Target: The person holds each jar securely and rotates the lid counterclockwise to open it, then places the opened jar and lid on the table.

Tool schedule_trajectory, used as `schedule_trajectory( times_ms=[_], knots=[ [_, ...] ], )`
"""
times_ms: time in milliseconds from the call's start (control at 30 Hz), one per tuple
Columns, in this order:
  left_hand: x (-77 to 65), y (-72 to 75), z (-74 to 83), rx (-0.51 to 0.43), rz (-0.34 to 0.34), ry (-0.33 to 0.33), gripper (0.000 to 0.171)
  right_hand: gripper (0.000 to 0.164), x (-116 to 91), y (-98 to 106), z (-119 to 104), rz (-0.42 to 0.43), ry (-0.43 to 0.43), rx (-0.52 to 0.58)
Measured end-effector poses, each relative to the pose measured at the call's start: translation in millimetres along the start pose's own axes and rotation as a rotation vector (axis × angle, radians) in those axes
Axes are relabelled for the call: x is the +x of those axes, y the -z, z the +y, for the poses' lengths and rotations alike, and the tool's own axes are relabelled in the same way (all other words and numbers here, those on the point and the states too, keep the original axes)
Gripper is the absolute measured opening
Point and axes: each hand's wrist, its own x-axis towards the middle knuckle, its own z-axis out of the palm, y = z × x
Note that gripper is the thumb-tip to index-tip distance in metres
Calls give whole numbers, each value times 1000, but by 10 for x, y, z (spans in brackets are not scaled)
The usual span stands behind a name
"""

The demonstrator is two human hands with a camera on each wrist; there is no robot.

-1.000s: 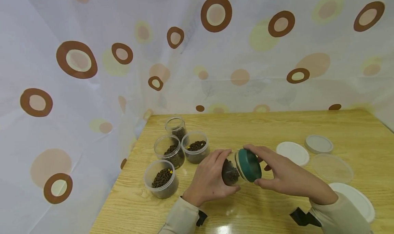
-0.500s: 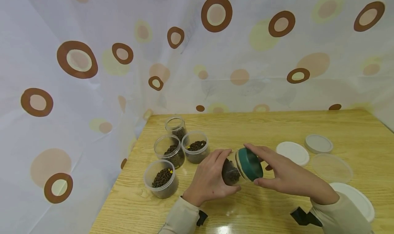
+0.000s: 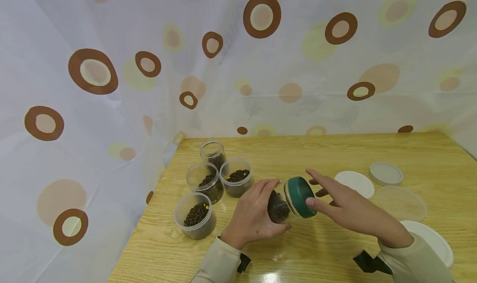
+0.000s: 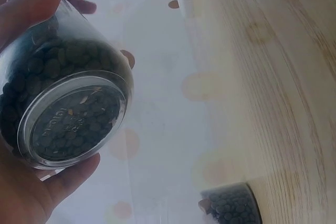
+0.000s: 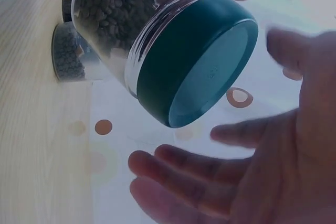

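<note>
My left hand (image 3: 253, 217) grips a clear jar (image 4: 68, 93) of dark brown pellets, its fingers and thumb round the body. The jar is tilted on its side above the table, base toward the left. A green lid (image 5: 197, 61) sits on its mouth, facing right. My right hand (image 3: 346, 204) is just right of that lid, fingers spread and loosely bent. In the right wrist view its thumb and fingers stand apart from the lid with a gap between, and the palm holds nothing.
Several open clear tubs of brown pellets stand at the left, among them a front tub (image 3: 195, 219) and a back jar (image 3: 213, 154). Right of my hands lie a white lid (image 3: 354, 184), a grey lid (image 3: 386, 173), a translucent lid (image 3: 402, 203) and a larger white lid (image 3: 428, 241).
My right hand has let go of the green lid; its fingers have spread and moved slightly right and up. The left hand and jar have barely moved.
</note>
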Motion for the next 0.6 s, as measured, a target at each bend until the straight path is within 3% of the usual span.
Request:
schedule_trajectory(
  times_ms=[100,300,600],
  knots=[
    [5,4,6,11,2,-2,100,64,24,12,-26,-4,-118,9],
    [4,-13,12,35,4,-11,100,66,67,2,-84,-79,-277,36],
    [3,-34,19,58,-4,-21,100,73,93,-32,-97,-92,-276,-13]
  ],
)
